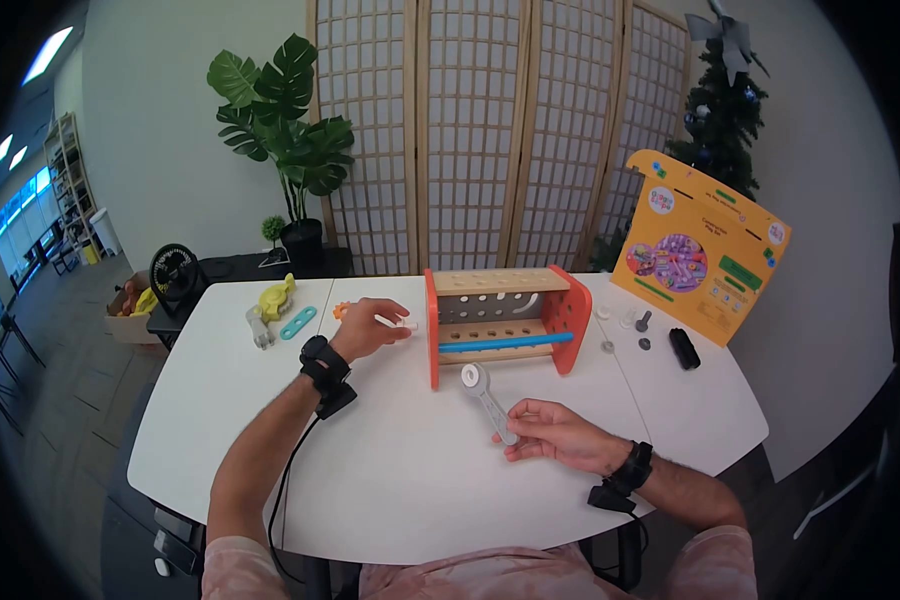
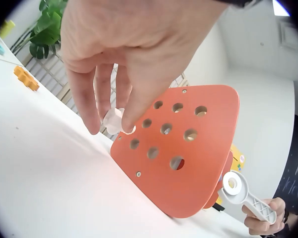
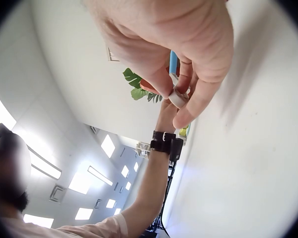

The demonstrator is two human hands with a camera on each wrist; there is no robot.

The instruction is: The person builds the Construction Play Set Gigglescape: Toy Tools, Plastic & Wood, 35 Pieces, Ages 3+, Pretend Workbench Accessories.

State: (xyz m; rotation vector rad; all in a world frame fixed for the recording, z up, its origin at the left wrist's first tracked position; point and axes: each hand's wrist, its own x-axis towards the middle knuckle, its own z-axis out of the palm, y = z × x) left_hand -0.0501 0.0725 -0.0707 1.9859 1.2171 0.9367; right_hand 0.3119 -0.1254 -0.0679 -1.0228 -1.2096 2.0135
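Note:
In the middle of the table stands a toy workbench (image 1: 495, 283) with red side panels (image 2: 188, 114) full of round holes. My left hand (image 1: 368, 330) is beside its left panel. Thumb and fingers there pinch a small white hexagonal piece (image 2: 112, 121), like a toy bolt head, close to the panel. My right hand (image 1: 560, 437) grips a light grey toy wrench (image 1: 492, 408) by the handle end, in front of the bench. The wrench's round head points up and toward the bench, with a white ring (image 2: 232, 183) in it. A blue bar (image 1: 505, 343) runs across the bench front.
Left of the bench lie an orange gear (image 1: 342, 311), a turquoise strip (image 1: 298, 322), and a yellow toy piece (image 1: 276, 297). On the right are a grey bolt (image 1: 643, 321), small nuts, a black case (image 1: 684, 348) and an upright orange box (image 1: 705, 240).

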